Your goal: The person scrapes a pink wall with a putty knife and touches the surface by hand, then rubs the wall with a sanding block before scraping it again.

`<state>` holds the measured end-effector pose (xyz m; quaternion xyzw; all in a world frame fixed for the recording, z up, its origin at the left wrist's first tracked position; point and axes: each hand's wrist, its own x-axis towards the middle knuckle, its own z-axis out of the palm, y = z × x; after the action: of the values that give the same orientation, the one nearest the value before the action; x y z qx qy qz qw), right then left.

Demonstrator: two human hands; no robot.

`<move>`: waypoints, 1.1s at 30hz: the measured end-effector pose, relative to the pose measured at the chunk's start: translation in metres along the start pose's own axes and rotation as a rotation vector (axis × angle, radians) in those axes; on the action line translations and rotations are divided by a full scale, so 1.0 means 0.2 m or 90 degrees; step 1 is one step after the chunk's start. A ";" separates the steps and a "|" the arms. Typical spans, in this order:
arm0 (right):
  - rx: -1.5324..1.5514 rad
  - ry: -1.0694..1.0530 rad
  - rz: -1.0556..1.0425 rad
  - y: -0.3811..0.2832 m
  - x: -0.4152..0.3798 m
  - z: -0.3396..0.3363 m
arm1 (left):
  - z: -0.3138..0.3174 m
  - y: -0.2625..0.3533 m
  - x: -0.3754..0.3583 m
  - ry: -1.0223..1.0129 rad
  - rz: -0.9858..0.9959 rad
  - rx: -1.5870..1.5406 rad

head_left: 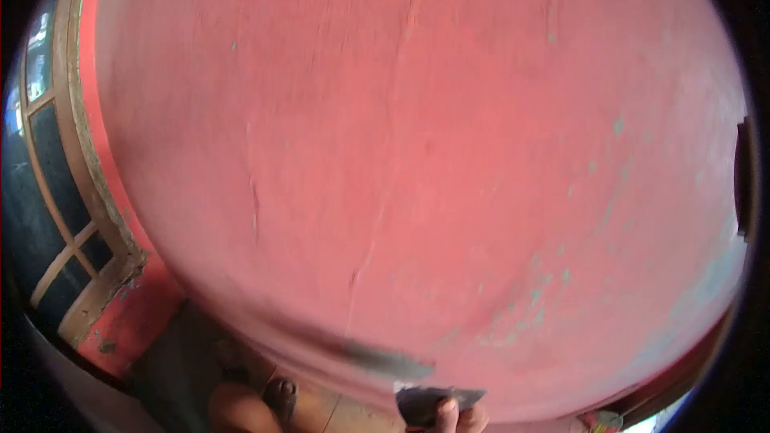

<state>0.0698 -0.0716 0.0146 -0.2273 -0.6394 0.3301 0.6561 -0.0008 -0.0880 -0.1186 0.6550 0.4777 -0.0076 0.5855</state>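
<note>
A hand, which looks like my right hand, shows at the bottom edge, with its fingers closed on a dark flat piece. That piece has a straight upper edge and lies close to the lower part of a large red wall. Whether it touches the wall I cannot tell. Thin cracks run down the wall, and greenish patches show through at the lower right. A grey smear marks the wall just above and left of the hand. My left hand is out of view.
At the left is a wooden-framed window with dark panes. Below it, a bare knee and a foot show above the tiled floor. A dark brown object stands out at the right edge. A small container sits at the lower right.
</note>
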 end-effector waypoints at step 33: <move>0.066 0.228 0.410 0.01 0.07 0.01 | -0.35 0.39 -0.34 0.600 0.415 -0.441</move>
<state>0.0664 -0.0602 0.0225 -0.4376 -0.3927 0.5068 0.6304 -0.0254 -0.0649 0.0014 0.4732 0.4347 0.6106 0.4629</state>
